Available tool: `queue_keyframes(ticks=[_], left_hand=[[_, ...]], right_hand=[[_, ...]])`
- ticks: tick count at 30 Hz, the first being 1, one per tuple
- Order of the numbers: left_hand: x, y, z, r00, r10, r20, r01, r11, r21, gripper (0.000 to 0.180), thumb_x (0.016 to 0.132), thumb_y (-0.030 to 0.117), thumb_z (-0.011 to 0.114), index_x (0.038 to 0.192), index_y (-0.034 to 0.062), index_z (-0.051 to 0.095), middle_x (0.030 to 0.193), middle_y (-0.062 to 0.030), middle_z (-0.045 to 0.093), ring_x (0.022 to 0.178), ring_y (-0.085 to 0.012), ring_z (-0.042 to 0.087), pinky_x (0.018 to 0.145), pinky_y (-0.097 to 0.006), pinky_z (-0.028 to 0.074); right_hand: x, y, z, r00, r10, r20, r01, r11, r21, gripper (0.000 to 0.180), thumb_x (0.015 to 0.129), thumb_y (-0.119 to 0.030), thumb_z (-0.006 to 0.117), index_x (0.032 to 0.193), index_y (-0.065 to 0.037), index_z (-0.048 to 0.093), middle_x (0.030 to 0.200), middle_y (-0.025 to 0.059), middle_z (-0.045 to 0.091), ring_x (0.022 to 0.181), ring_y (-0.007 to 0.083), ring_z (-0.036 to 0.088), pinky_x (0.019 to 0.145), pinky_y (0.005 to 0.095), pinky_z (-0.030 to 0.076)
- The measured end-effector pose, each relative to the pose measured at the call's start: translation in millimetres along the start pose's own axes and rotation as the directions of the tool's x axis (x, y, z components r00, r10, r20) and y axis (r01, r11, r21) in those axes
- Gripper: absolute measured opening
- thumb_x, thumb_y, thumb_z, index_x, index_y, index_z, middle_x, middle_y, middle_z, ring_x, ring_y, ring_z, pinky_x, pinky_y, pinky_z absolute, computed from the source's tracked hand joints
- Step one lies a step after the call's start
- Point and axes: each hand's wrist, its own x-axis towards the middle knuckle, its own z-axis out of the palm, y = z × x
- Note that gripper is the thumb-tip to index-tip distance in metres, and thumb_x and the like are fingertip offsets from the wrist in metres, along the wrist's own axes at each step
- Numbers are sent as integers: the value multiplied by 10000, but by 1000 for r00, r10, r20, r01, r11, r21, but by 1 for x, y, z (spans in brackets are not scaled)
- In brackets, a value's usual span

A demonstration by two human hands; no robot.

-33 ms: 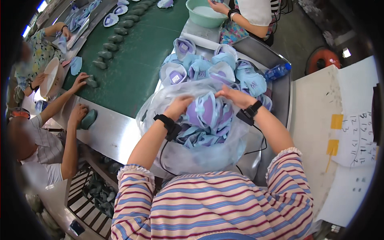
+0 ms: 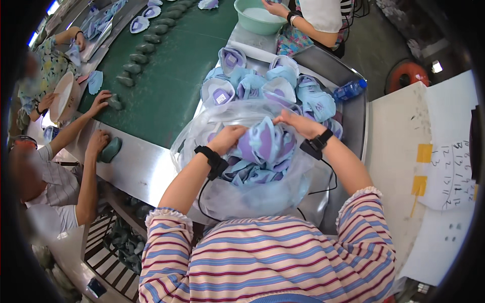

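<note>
Light blue and purple shoe uppers fill a clear plastic bag [image 2: 202,118] in front of me. One shoe upper [image 2: 256,144] stands tilted on top of the heap. My left hand [image 2: 228,138] is closed at its left side, with the fingertips partly hidden behind it. My right hand [image 2: 299,124] reaches in from the other side, fingers stretched and apart. Its fingertips are close to the upper's top edge; whether they touch it is unclear. Beyond the bag lie several more uppers [image 2: 220,93], some with white labels inside.
A blue-capped bottle [image 2: 350,90] lies at the tray's right rim [image 2: 365,121]. Left is a green conveyor belt [image 2: 187,65] with a row of dark green shoe lasts [image 2: 132,68]. Co-workers sit at the left and far side, near a green basin [image 2: 258,25]. A papered board [image 2: 404,131] stands right.
My left hand has shifted slightly right, further against the upper. My right hand has hardly moved.
</note>
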Motion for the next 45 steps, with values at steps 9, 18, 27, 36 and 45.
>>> queue_keyframes(ticks=[9,18,27,36,45], left_hand=[[-89,12,81,880,371,297,-385,923,-12,477,887,225,512,1326,94,379,1398,-21,272,1270,-162,262,981,-328,313],[-91,3,88,793,463,-396,-521,852,-47,741,756,172,692,1328,14,249,1232,-110,421,1140,-213,421,917,-328,385],[-137,23,76,688,524,-502,-607,795,-2,439,789,154,673,1159,8,487,1007,-66,588,908,-129,546,799,-264,440],[-158,7,15,792,468,-392,-605,683,-408,401,867,225,574,1177,-7,473,1088,-65,568,958,-131,540,832,-269,434],[-136,24,33,724,436,-534,-659,666,-350,329,919,272,474,1098,0,522,1041,-73,592,916,-169,574,788,-308,472]], right_hand=[[-96,-17,43,990,-89,-113,70,984,-163,572,847,-490,511,1090,27,512,1050,80,541,935,152,499,799,272,411],[-105,1,103,957,-182,-224,274,819,504,620,738,-145,700,1237,13,368,1128,105,510,1027,174,512,873,318,426],[-61,-57,117,760,-649,-30,510,625,-592,988,615,-331,787,1360,-22,217,1338,201,330,1215,265,370,989,319,305],[-25,-33,84,864,-478,157,312,754,578,926,657,-366,721,1368,-53,217,1350,109,344,1247,265,325,1001,400,287],[-21,-48,129,910,-386,-148,408,778,478,787,702,-213,688,1346,-80,256,1234,81,448,1093,194,473,910,326,404]])
